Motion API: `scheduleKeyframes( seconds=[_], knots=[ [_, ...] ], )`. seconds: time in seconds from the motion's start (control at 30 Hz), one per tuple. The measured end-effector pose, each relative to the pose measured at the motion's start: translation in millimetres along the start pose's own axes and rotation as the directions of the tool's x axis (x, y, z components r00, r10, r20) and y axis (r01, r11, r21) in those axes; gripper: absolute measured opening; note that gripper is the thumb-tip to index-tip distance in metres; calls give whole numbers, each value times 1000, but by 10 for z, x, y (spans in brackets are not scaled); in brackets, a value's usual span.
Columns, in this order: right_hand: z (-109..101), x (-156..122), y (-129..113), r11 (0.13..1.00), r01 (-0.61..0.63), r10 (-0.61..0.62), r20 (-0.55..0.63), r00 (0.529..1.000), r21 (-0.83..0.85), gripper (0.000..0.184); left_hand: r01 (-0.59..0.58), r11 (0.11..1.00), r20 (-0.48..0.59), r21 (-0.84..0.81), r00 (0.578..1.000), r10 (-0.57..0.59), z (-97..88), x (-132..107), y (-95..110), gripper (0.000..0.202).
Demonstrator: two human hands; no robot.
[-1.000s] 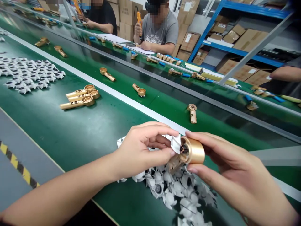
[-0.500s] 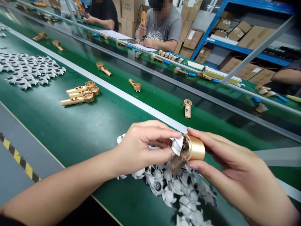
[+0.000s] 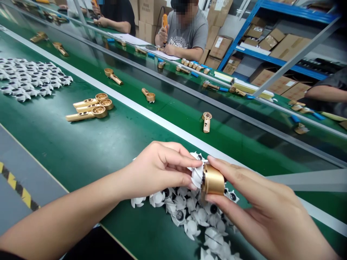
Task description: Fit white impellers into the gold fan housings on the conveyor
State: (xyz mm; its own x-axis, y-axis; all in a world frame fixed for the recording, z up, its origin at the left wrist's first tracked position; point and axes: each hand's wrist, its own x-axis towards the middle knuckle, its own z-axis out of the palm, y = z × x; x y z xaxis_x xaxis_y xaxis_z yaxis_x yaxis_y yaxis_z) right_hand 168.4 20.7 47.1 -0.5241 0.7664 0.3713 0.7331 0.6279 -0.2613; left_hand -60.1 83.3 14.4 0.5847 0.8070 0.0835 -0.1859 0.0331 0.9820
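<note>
Between thumb and fingers, my left hand [image 3: 162,168] pinches a white fan blade [image 3: 197,176]. My right hand [image 3: 260,195] grips the round head of a gold handheld fan housing [image 3: 214,180], whose open side faces the blade. Blade and housing meet at the opening; how deep the blade sits inside I cannot tell. The housing's handle is mostly hidden below. Beneath both hands lies a loose pile of white fan blades [image 3: 191,227]. Left of my hands, three gold fan housings [image 3: 86,115] rest side by side on the green table.
White fan blades in rows [image 3: 32,77] cover the far left. Beyond a white strip [image 3: 130,109], several gold housings [image 3: 206,122] lie spaced along the green belt. Across the line, a person in a grey shirt [image 3: 187,32] holds an orange tool [image 3: 165,23]. Blue shelves [image 3: 279,57] hold boxes.
Both hands have shifted slightly left. The gold housing has turned, and the white blade now sits closer against its opening. Housings on the belt have moved left in view.
</note>
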Motion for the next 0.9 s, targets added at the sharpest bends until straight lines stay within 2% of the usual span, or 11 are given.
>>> scheduleKeyframes(
  seconds=[0.1,0.2,0.3,0.4,0.53,0.67,0.77,0.83,0.9],
  knots=[
    [-29,-18,8,999,32,-32,-6,999,-30,49,147,949,47,-280,989,-139,17,-9,-13,38],
    [-54,-33,-13,997,49,-50,-17,999,-65,53,194,900,84,-390,981,-176,24,-4,-33,37],
    [-61,-44,-38,984,102,-107,-26,994,-145,57,199,878,78,-435,980,-184,30,23,-49,36],
    [-46,-39,-45,979,98,-107,-43,993,-177,57,199,871,42,-449,978,-202,50,50,-78,33],
    [-4,7,-34,992,63,-68,-41,997,-111,56,235,846,8,-478,965,-264,134,57,-168,33],
    [34,59,-75,999,26,-27,-29,999,-24,57,272,770,-7,-577,941,-337,271,32,-245,39],
    [64,72,-130,1000,1,-1,-30,1000,-14,64,312,718,13,-622,921,-389,335,15,-250,48],
    [103,73,-155,999,-35,35,-34,999,-3,66,324,709,46,-626,923,-381,350,10,-248,50],
    [156,77,-165,996,-83,82,-74,994,-13,59,326,710,92,-624,933,-348,351,8,-259,52]
  ],
)
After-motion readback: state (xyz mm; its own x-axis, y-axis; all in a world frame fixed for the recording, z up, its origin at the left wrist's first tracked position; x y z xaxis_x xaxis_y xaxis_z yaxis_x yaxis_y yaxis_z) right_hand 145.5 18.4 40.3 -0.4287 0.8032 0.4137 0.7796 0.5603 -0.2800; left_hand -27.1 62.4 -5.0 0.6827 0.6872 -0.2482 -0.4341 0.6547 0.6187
